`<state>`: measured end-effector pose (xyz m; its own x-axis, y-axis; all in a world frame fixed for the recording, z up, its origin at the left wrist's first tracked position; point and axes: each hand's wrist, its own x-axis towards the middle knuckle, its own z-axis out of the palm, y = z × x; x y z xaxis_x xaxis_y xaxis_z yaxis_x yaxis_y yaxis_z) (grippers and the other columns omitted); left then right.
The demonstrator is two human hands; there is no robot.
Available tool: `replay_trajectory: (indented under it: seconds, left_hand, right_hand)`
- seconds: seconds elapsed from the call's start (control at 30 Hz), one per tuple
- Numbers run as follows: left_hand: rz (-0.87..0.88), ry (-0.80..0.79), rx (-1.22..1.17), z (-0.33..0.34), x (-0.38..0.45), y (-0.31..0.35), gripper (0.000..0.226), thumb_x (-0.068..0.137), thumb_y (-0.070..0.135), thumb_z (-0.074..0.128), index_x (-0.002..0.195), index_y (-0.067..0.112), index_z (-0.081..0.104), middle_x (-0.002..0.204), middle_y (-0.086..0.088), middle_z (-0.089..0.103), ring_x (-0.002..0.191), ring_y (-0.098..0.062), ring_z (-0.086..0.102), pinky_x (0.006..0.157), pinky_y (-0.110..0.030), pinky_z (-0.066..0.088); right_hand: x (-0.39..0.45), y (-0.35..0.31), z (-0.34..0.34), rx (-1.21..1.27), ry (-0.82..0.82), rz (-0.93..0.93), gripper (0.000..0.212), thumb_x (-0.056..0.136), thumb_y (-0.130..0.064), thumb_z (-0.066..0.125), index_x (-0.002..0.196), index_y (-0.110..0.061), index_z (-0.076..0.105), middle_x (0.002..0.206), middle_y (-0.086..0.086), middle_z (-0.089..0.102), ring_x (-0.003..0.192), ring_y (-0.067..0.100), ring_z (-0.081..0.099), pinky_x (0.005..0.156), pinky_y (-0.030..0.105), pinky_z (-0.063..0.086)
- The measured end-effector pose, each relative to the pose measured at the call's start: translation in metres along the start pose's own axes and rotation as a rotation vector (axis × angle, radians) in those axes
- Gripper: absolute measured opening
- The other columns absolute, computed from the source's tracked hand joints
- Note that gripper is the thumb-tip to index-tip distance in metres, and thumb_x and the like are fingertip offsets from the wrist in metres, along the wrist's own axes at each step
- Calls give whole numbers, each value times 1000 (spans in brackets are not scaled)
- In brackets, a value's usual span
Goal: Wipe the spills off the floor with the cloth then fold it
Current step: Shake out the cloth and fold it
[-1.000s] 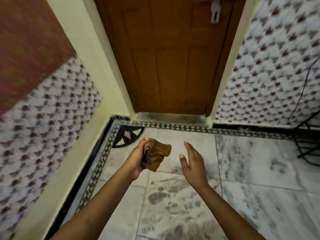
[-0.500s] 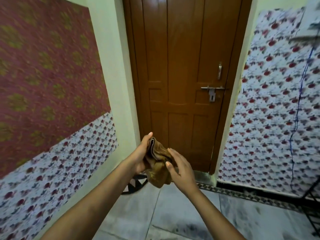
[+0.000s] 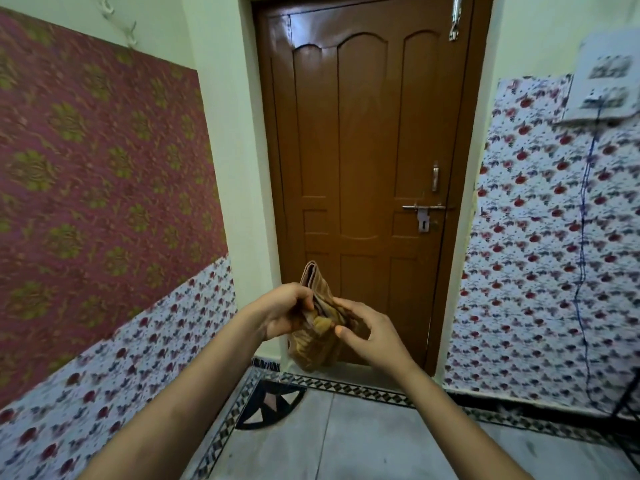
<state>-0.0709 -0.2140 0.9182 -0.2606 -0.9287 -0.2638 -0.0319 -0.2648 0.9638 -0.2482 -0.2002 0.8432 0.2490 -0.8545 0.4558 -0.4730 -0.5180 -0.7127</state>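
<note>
A brown cloth [image 3: 313, 344], bunched and partly folded, is held up in the air in front of the door. My left hand [image 3: 285, 311] grips its left side, with an upright folded edge sticking out above the fingers. My right hand [image 3: 372, 332] holds the cloth's right side, thumb and fingers pinched on the fabric. The lower part of the cloth hangs below both hands. Only a small strip of the marble floor [image 3: 346, 441] shows at the bottom; no spill is visible on it.
A shut brown wooden door [image 3: 367, 161] with a metal latch [image 3: 424, 207] stands straight ahead. Patterned walls close in on the left and right. A blue cord [image 3: 583, 237] hangs down the right wall. A dark metal stand [image 3: 627, 407] pokes in at the lower right.
The view has tilted up from the floor to the door. The cloth has been raised, and my right hand, open and apart a second ago, now grips it together with my left.
</note>
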Motion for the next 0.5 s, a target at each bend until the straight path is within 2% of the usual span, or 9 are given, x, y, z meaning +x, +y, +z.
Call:
replay_trajectory:
  seconds: [0.1, 0.17, 0.23, 0.3, 0.4, 0.47, 0.5]
  left_hand:
    - [27, 13, 225, -6, -4, 7, 21, 81, -10, 35, 91, 2, 49, 88, -16, 51, 75, -24, 55, 71, -31, 48]
    - [27, -8, 330, -8, -8, 12, 25, 85, -8, 38, 99, 5, 53, 94, -15, 57, 86, -25, 58, 79, -34, 51]
    - [60, 2, 398, -8, -12, 16, 20, 89, -3, 43, 100, 8, 56, 90, -10, 60, 83, -20, 60, 68, -27, 54]
    - [111, 40, 378, -5, -11, 15, 14, 89, 5, 55, 100, 9, 60, 82, -6, 64, 74, -15, 62, 56, -19, 49]
    - [167, 110, 336, 1, -7, 7, 20, 82, 9, 68, 101, 8, 64, 76, -4, 66, 65, -11, 63, 50, -15, 47]
    - [181, 125, 328, 3, -8, 2, 21, 79, 8, 70, 100, 7, 66, 74, -3, 65, 61, -10, 61, 48, -15, 47]
    - [180, 119, 309, 4, -7, 0, 21, 79, 6, 70, 99, 7, 66, 73, -3, 65, 59, -9, 61, 48, -15, 47]
  right_hand:
    - [-5, -12, 7, 10, -2, 26, 48, 85, -36, 64, 131, -34, 50, 127, -15, 55, 115, 2, 51, 98, 36, 47]
    - [-11, -16, 13, -5, -17, 61, 54, 82, -38, 67, 133, -36, 46, 126, -18, 52, 115, 2, 49, 99, 32, 46]
    - [-17, -20, 23, -69, 48, 78, 57, 80, -43, 67, 133, -36, 46, 125, -20, 52, 114, 2, 50, 97, 28, 45]
    - [-23, -21, 33, -122, 196, 78, 52, 81, -45, 65, 129, -32, 50, 121, -18, 59, 108, 2, 56, 90, 26, 49]
    - [-32, -23, 37, -132, 363, 65, 31, 88, -33, 61, 119, -28, 61, 97, -14, 69, 81, 4, 65, 67, 27, 55]
    - [-34, -24, 28, -52, 386, 42, 22, 91, -26, 58, 111, -32, 63, 84, -14, 69, 66, 6, 63, 53, 24, 50]
    - [-35, -24, 21, -4, 379, 46, 20, 91, -23, 57, 107, -35, 63, 84, -15, 68, 67, 4, 62, 53, 19, 47]
